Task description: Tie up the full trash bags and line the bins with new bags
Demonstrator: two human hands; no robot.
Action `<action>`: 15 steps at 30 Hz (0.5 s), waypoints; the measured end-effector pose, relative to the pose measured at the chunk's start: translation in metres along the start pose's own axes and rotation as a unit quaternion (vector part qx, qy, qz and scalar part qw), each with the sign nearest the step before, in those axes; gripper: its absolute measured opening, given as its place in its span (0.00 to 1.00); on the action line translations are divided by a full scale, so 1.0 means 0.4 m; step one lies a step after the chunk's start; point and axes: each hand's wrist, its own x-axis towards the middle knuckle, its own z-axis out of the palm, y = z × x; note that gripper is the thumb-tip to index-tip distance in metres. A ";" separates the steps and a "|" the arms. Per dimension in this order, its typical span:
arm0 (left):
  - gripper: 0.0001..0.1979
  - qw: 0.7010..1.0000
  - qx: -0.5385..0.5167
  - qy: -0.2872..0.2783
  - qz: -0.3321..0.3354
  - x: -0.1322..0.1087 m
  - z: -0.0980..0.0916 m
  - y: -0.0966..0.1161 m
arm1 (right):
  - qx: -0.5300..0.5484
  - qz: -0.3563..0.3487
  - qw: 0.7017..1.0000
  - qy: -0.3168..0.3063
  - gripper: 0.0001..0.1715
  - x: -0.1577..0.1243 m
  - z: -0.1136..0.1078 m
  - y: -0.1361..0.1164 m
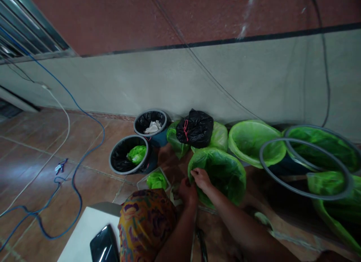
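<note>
A green trash bag (225, 171) lines a bin in front of me, its edge folded over the rim. My right hand (201, 179) reaches across from the right, fingers pinching the bag's edge at the rim's left side. Just below it, my left hand (188, 193) is closed at the outer side of the same edge; its fingertips are partly hidden. Left of my hands lies a small clear tray (141, 183) with folded green bags (156, 179) in it.
Two black-lined bins (113, 163) (137, 122) stand at left. A tied black bag (197, 128) sits by the wall. Green-lined bins (254, 137) and a loose grey ring (300, 193) are at right. A phone (105, 245) lies on a white surface (81, 232). A blue cable (80, 198) crosses the floor.
</note>
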 end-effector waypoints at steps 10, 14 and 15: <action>0.15 0.997 0.070 -0.026 0.028 -0.007 -0.004 0.005 | 0.052 0.006 0.997 0.061 0.14 -0.036 -0.025 0.013; 0.22 0.993 0.112 -0.043 0.015 -0.004 -0.006 0.002 | 0.256 0.012 0.955 0.147 0.13 -0.089 -0.112 0.064; 0.24 0.992 0.120 -0.047 0.014 0.001 -0.004 -0.002 | 0.322 0.032 0.928 0.184 0.14 -0.103 -0.145 0.087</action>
